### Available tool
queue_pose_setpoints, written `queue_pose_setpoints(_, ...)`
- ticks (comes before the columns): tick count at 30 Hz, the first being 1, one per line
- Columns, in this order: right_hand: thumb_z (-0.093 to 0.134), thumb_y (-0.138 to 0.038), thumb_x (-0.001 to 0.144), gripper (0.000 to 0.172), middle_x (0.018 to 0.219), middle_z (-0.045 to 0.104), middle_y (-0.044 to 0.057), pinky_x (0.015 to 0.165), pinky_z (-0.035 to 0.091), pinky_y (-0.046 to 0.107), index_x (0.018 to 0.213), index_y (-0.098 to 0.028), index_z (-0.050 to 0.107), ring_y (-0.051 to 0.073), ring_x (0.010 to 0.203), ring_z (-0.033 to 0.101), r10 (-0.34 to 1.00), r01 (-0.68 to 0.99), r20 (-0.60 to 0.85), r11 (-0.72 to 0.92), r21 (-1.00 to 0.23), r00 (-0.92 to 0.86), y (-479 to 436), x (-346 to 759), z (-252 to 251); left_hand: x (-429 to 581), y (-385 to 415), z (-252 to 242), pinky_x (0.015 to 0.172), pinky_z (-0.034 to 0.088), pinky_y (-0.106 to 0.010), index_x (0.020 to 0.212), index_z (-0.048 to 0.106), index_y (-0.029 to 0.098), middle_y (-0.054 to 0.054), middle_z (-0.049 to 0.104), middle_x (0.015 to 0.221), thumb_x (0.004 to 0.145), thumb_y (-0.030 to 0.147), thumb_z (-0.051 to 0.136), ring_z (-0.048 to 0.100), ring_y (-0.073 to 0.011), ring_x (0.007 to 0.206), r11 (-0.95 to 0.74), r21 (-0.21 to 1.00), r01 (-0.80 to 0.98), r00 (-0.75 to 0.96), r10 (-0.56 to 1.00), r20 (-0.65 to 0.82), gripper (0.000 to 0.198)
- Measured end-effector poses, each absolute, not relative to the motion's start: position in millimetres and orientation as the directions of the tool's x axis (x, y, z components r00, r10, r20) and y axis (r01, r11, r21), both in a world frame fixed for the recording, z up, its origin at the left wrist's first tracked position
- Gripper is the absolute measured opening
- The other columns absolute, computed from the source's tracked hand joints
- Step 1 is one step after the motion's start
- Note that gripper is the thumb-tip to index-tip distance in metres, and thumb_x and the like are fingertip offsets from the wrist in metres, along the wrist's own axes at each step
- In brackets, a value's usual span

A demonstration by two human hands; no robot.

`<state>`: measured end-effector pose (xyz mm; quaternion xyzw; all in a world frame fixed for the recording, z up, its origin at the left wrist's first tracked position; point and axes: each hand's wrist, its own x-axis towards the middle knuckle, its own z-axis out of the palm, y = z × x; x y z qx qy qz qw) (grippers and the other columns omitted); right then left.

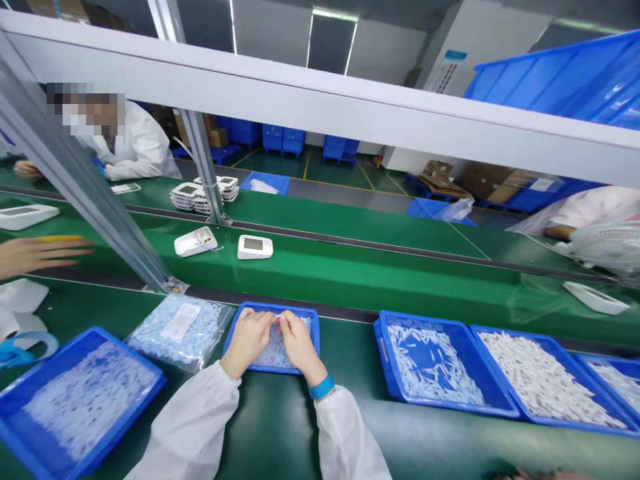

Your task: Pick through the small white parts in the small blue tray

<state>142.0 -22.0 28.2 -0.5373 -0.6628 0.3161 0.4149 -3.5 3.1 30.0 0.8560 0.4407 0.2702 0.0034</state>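
Both of my hands meet above a small blue tray (315,333) that holds many small pale pieces. My left hand (250,339) has its fingers bent and pinched over the tray's middle. Close beside it, my right hand (299,341) pinches with thumb and forefinger; a blue band circles that wrist. Between the fingertips shows a tiny whitish bit, too small to name. Left of the tray lies a clear bag (175,327) of light-blue pieces with a white label.
A larger blue bin (95,393) of pale pieces stands at left, with more bins (430,363) at right. White devices (255,247) rest on the green belt (350,270). Another person's hand (40,255) reaches in from the left. A metal post (95,153) rises at left.
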Motion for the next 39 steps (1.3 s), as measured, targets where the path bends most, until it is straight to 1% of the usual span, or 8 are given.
queue_pose_setpoints(3,0.027,-0.033,0.098,0.032,0.067,0.052,-0.001,0.060,0.032,0.023,0.077,-0.020,0.047,0.014,0.064,0.050,0.973,0.485,0.215,0.228,-0.844,-0.083,-21.3,142.6,28.7,-4.8,5.1,26.8,0.077,0.037,-0.035,0.084,0.060,0.017,-0.003,0.066,0.075,0.087,0.010,0.038,0.060,-0.0168,0.071,-0.631,0.234,0.740,0.499,0.748,0.438,0.024)
queue_pose_setpoints(6,0.029,-0.029,0.098,0.029,0.066,0.052,-0.001,0.058,0.030,0.024,0.076,-0.020,0.047,0.014,0.060,0.048,0.974,0.530,0.206,0.224,-0.818,-0.093,-19.3,142.8,26.3,-5.4,6.8,22.8,0.078,0.038,-0.035,0.086,0.061,0.017,-0.004,0.066,0.076,0.086,0.009,0.039,0.060,-0.0173,0.072,-0.631,0.233,0.740,0.495,0.746,0.446,0.023)
queue_pose_setpoints(13,0.030,-0.020,0.095,0.027,0.065,0.052,0.001,0.058,0.028,0.026,0.075,-0.020,0.047,0.015,0.061,0.049,0.978,0.559,0.186,0.207,-0.803,-0.096,-17.6,140.3,18.9,-2.3,8.2,19.3,0.077,0.040,-0.035,0.077,0.060,0.017,-0.003,0.064,0.068,0.081,0.004,0.039,0.058,-0.0164,0.065,-0.662,0.257,0.704,0.513,0.725,0.459,0.025)
queue_pose_setpoints(18,0.030,-0.017,0.094,0.025,0.065,0.052,0.000,0.057,0.027,0.027,0.077,-0.020,0.048,0.015,0.061,0.047,0.979,0.561,0.174,0.203,-0.803,-0.106,-18.9,139.0,18.0,0.5,8.5,20.3,0.077,0.042,-0.035,0.071,0.057,0.017,-0.002,0.060,0.062,0.078,0.001,0.038,0.055,-0.0160,0.061,-0.678,0.236,0.696,0.526,0.706,0.475,0.026)
queue_pose_setpoints(26,0.030,-0.015,0.093,0.025,0.065,0.050,0.000,0.058,0.027,0.027,0.075,-0.020,0.047,0.015,0.062,0.047,0.982,0.560,0.144,0.188,-0.807,-0.122,-17.5,139.3,16.3,1.5,8.2,23.5,0.074,0.045,-0.034,0.069,0.054,0.017,-0.002,0.058,0.061,0.074,-0.001,0.037,0.053,-0.0164,0.060,-0.700,0.222,0.678,0.548,0.684,0.482,0.026)
queue_pose_setpoints(33,0.034,-0.012,0.090,0.025,0.063,0.053,0.001,0.056,0.024,0.027,0.073,-0.020,0.050,0.016,0.062,0.047,0.983,0.619,0.125,0.180,-0.764,-0.132,-18.7,141.5,19.2,1.8,6.9,25.2,0.074,0.045,-0.034,0.066,0.054,0.018,-0.002,0.057,0.059,0.070,-0.003,0.038,0.054,-0.0170,0.061,-0.725,0.181,0.665,0.597,0.661,0.453,0.027)
queue_pose_setpoints(36,0.036,-0.009,0.088,0.024,0.063,0.055,0.002,0.057,0.023,0.027,0.073,-0.019,0.052,0.016,0.062,0.048,0.983,0.637,0.114,0.180,-0.750,-0.142,-18.3,141.7,20.5,2.1,7.7,22.9,0.074,0.044,-0.035,0.066,0.055,0.017,-0.003,0.059,0.060,0.069,-0.004,0.038,0.054,-0.0176,0.062,-0.728,0.201,0.656,0.605,0.666,0.437,0.027)
queue_pose_setpoints(39,0.036,-0.009,0.088,0.025,0.066,0.058,0.003,0.058,0.024,0.027,0.074,-0.019,0.053,0.016,0.064,0.050,0.985,0.636,0.114,0.172,-0.752,-0.132,-16.9,143.0,20.1,3.1,10.9,20.7,0.073,0.043,-0.034,0.067,0.055,0.017,-0.003,0.060,0.062,0.072,-0.002,0.037,0.054,-0.0171,0.061,-0.729,0.236,0.643,0.598,0.670,0.439,0.027)
